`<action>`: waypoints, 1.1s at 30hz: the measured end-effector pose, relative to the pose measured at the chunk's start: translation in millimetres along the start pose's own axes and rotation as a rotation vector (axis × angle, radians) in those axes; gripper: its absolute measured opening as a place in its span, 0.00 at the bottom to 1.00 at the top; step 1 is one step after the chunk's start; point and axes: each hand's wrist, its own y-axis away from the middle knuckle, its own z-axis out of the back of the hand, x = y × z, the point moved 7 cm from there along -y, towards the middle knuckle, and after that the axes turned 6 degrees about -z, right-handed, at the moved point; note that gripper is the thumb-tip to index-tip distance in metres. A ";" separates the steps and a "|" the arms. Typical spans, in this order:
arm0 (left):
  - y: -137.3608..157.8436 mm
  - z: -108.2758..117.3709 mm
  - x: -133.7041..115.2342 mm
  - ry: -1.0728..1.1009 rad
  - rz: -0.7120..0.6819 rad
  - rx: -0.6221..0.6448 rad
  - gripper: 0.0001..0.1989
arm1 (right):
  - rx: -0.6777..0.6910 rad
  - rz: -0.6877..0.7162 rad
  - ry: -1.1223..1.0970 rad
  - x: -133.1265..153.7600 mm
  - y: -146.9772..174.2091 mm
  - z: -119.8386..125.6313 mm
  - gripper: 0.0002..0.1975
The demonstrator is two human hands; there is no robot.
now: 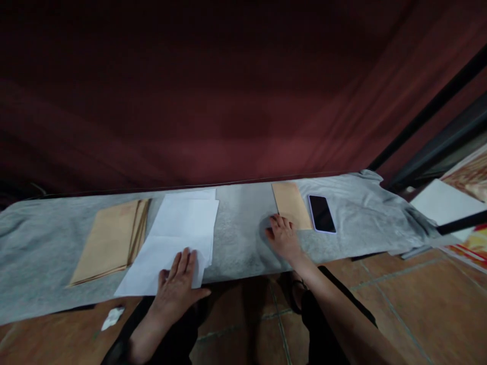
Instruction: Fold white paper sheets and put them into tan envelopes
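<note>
While the left hand (178, 291) lies flat on the near end of the white sheets (186, 218), its fingers straight and its thumb stretched out past their edge, it grasps nothing. At the near left part of a single brown piece (294, 205), the right hand (282, 237) has its fingers loosely bent over the edge; whether they pinch it cannot be told. That piece lies flat on the grey cloth (243, 228), with a phone (322, 214), screen up in a pale purple case, just beside it on the right.

Left of the white sheets, a brown stack (108, 233) lies fanned, several edges showing along its right side. Whether the brown pieces are envelopes or plain sheets is unclear, and any insides are hidden. A dark red drape (243, 116) hangs behind; a white scrap (113, 318) lies on the tiled floor (395, 294).
</note>
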 end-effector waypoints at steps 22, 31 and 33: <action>-7.5 80.7 -119.0 -0.067 -0.400 -0.516 0.34 | 0.467 -0.188 -1.385 42.8 -9.9 -23.9 0.27; -22.9 59.1 -189.8 0.198 -0.674 -0.388 0.36 | 0.223 -0.323 -1.417 -3.5 -32.7 -39.8 0.13; -36.4 61.4 -177.8 0.290 -0.688 -0.378 0.37 | 0.205 -0.310 -1.249 -11.1 -33.5 -43.1 0.16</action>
